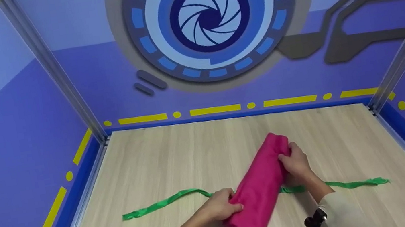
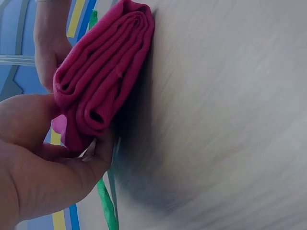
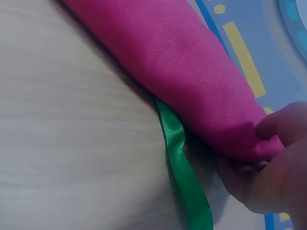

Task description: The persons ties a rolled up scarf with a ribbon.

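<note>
A bundle of magenta cloth (image 1: 259, 189), folded into a long flat roll, lies slantwise across a green ribbon (image 1: 160, 205). My left hand (image 1: 221, 204) grips its near left edge, thumb on top and fingers beneath. At the far right edge, my right hand (image 1: 295, 161) pinches the cloth the same way. The left wrist view shows the rolled layers at the end of the cloth (image 2: 105, 72). In the right wrist view the ribbon (image 3: 180, 158) comes out from under the cloth. The ribbon's middle is hidden beneath the bundle.
The pale wooden tabletop (image 1: 161, 160) carries the cloth and ribbon. Blue panels with yellow dashes stand at the back (image 1: 100, 85), left and right. Metal posts (image 1: 53, 72) rise at the back corners.
</note>
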Demonstrator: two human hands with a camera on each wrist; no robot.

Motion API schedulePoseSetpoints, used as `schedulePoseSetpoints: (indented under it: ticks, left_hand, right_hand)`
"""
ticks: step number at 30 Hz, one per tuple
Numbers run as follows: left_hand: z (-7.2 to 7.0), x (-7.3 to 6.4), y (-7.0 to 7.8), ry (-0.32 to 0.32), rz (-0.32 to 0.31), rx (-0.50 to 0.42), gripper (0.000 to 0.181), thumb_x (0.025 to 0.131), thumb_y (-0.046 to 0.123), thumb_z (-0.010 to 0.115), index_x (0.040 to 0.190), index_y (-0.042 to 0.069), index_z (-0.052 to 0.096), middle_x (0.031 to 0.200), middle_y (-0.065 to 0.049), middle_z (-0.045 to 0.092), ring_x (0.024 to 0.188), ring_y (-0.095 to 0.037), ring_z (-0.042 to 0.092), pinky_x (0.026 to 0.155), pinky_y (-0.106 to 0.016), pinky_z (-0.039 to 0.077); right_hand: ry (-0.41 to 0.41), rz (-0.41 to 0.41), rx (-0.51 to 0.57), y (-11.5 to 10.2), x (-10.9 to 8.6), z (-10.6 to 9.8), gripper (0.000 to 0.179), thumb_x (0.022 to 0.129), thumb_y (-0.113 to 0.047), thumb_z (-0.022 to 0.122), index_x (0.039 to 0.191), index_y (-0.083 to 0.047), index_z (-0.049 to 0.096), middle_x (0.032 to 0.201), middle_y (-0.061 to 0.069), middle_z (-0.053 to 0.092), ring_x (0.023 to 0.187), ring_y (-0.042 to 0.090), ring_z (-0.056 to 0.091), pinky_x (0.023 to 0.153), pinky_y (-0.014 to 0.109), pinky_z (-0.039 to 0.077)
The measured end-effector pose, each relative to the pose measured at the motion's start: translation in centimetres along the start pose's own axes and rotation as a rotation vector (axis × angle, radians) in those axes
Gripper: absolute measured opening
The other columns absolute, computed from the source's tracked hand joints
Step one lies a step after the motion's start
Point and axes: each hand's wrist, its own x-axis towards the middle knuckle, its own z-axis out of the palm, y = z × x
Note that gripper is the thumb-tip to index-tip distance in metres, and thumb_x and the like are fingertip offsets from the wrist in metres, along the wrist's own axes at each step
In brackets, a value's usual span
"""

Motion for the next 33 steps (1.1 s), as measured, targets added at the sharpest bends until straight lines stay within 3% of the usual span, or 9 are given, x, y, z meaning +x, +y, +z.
schedulePoseSetpoints:
  ticks: [8, 11, 15, 26, 33]
  left_hand:
    - [0.6, -1.1, 1.2, -0.079, -0.029, -0.248, 0.024, 0.096, 0.022, 0.081, 0.105, 0.009, 0.063, 0.093, -0.002, 0.065, 0.083, -0.015, 0.065, 0.074, -0.031, 0.052]
    - [1.2, -1.6, 1.9, -0.105, -0.012, -0.323, 0.023, 0.096, 0.02, 0.08, 0.109, 0.009, 0.065, 0.093, -0.001, 0.069, 0.084, -0.015, 0.068, 0.073, -0.03, 0.053]
    - [2.3, -2.2, 2.6, -0.145, 0.017, -0.399, 0.025, 0.097, 0.014, 0.079, 0.116, 0.009, 0.065, 0.096, 0.0, 0.07, 0.088, -0.014, 0.068, 0.082, -0.032, 0.054]
    - [4.6, -3.1, 2.4, -0.142, -0.019, -0.402, 0.028, 0.095, 0.011, 0.079, 0.117, 0.01, 0.062, 0.097, 0.0, 0.067, 0.088, -0.013, 0.065, 0.083, -0.032, 0.054]
    - [5.8, -3.5, 2.3, -0.092, -0.065, -0.306, 0.03, 0.094, 0.018, 0.08, 0.117, 0.012, 0.062, 0.097, 0.003, 0.066, 0.091, -0.012, 0.063, 0.087, -0.036, 0.053]
  right_hand:
    - [-0.022, -0.069, 0.156, -1.9, 1.0, -0.2, 0.028, 0.109, -0.012, 0.056, 0.13, 0.004, 0.049, 0.122, 0.022, 0.057, 0.106, 0.03, 0.059, 0.083, 0.033, 0.053]
    - [-0.039, -0.101, 0.223, -2.8, 1.3, -0.1, 0.026, 0.109, -0.011, 0.057, 0.128, 0.005, 0.049, 0.124, 0.023, 0.057, 0.109, 0.03, 0.058, 0.083, 0.031, 0.054]
    - [-0.07, -0.121, 0.262, -3.7, 1.6, 0.4, 0.024, 0.108, -0.008, 0.058, 0.127, 0.004, 0.05, 0.126, 0.024, 0.058, 0.111, 0.031, 0.059, 0.084, 0.03, 0.054]
    - [-0.095, -0.164, 0.215, -3.7, 1.4, 2.6, 0.019, 0.103, -0.002, 0.063, 0.119, 0.003, 0.056, 0.114, 0.02, 0.061, 0.1, 0.027, 0.059, 0.079, 0.033, 0.052]
    - [-0.09, -0.183, 0.131, -2.6, 1.4, 4.1, 0.013, 0.1, -0.001, 0.065, 0.111, 0.001, 0.058, 0.102, 0.015, 0.061, 0.092, 0.026, 0.057, 0.074, 0.034, 0.049]
